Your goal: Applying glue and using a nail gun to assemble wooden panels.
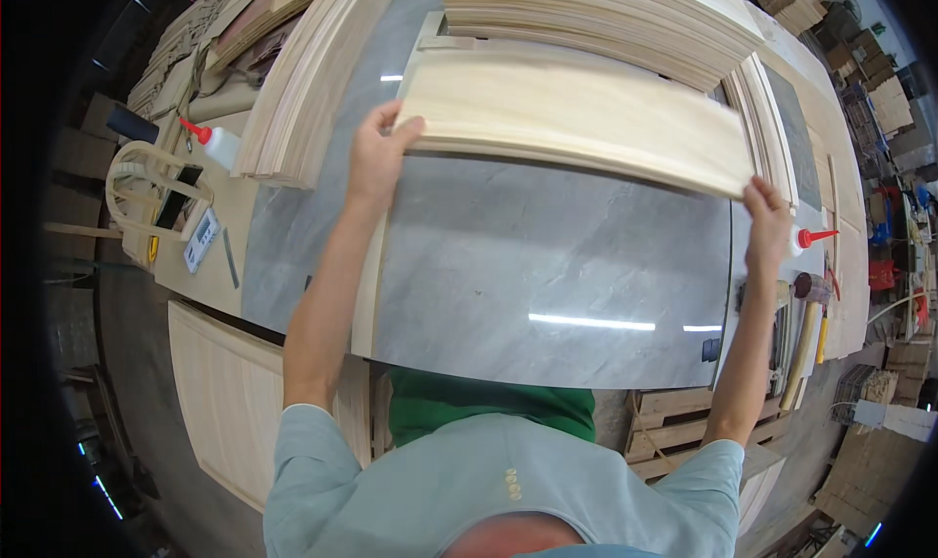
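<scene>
A wide, pale wooden board is held by its two ends above the far part of the grey table; its far edge is slightly blurred. My left hand grips the left end, thumb on the upper face, the other fingers partly hidden. At the right end my right hand pinches the near corner. Under the board's near edge shows a thin layered edge; I cannot tell whether it is a second board. Behind it a tall stack of boards stands on the table.
Another board stack lies to the left. A red-tipped white bottle stands beside it; a similar bottle is near my right hand. A hammer lies at the right edge. A wooden strip runs along the table's left part.
</scene>
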A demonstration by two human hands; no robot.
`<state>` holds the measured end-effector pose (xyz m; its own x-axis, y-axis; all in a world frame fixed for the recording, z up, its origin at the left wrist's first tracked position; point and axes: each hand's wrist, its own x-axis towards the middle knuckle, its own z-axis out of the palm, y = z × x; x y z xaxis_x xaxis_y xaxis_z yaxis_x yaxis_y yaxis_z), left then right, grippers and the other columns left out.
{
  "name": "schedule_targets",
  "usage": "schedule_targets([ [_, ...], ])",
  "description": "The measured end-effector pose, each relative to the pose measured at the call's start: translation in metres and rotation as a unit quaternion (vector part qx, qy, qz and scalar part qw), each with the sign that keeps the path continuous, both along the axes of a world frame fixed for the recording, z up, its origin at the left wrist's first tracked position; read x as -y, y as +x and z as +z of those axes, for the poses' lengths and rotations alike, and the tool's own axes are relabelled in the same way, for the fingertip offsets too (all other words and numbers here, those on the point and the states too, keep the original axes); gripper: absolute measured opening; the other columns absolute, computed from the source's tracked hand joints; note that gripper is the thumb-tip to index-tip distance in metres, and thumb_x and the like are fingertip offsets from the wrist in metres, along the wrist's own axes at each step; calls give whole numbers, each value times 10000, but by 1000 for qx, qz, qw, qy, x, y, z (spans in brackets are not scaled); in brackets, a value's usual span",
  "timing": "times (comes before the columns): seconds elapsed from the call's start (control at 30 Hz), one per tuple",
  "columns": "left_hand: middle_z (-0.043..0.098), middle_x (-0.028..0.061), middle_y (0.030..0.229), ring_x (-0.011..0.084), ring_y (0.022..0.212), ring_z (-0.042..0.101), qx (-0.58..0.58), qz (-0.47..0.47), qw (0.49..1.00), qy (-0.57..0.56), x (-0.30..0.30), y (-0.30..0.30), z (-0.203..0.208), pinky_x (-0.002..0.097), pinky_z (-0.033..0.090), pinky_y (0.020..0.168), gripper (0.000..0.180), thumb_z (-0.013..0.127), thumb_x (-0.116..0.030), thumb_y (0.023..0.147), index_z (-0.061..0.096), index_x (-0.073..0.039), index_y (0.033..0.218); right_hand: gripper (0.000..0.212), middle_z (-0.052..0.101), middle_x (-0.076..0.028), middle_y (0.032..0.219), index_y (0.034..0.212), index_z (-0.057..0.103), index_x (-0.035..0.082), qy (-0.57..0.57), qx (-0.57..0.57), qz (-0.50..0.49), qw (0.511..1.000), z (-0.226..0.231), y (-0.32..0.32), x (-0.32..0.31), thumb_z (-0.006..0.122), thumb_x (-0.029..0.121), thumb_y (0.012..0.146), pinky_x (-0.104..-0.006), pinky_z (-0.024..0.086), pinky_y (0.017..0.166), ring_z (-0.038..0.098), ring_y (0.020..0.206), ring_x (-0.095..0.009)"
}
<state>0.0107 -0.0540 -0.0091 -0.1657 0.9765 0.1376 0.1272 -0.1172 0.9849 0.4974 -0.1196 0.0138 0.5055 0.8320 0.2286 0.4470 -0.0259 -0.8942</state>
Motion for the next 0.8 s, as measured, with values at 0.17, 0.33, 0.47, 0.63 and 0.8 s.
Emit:
schedule_targets([
  [0.17, 643, 80, 1002, 120, 919, 587, -84, -15, 993, -80, -17, -2, -20, 250, 450, 825, 418, 670, -157, 806, 572, 60, 1150, 361, 644, -103, 991, 1117, 593, -93, -33, -66, 7, 997, -39, -4, -8, 630, 137, 840, -254, 458, 816, 590, 874, -145],
  [0.33, 679, 125, 958, 199, 865, 639, -221, -5, 970, -101, -58, -11, -9, 305, 472, 783, 439, 671, -283, 734, 634, 23, 1046, 372, 632, -104, 1024, 1145, 581, -76, -63, -14, 1, 998, -33, -18, -45, 633, 144, 849, -264, 474, 816, 593, 895, -155],
  [0.47, 682, 132, 899, 239, 832, 645, -335, 24, 939, -72, -66, -12, -9, 332, 471, 770, 462, 656, -363, 712, 660, 12, 983, 369, 650, -107, 963, 1109, 601, -89, -31, -48, -13, 998, -43, -12, -53, 631, 130, 814, -242, 454, 767, 592, 849, -146],
  [0.63, 681, 136, 846, 257, 813, 644, -351, 22, 932, -83, -61, -5, 3, 347, 471, 759, 448, 656, -363, 717, 671, 21, 948, 371, 651, -107, 957, 1111, 603, -83, -39, -2, -23, 999, -42, -11, -60, 633, 134, 811, -243, 456, 759, 593, 838, -148],
  [0.8, 686, 124, 860, 202, 823, 641, -258, 10, 963, -74, -51, -12, 2, 314, 470, 753, 410, 656, -325, 751, 668, 30, 957, 357, 653, -106, 965, 1107, 611, -74, -48, -46, -4, 998, -26, -12, -49, 628, 140, 822, -256, 458, 786, 593, 854, -148],
])
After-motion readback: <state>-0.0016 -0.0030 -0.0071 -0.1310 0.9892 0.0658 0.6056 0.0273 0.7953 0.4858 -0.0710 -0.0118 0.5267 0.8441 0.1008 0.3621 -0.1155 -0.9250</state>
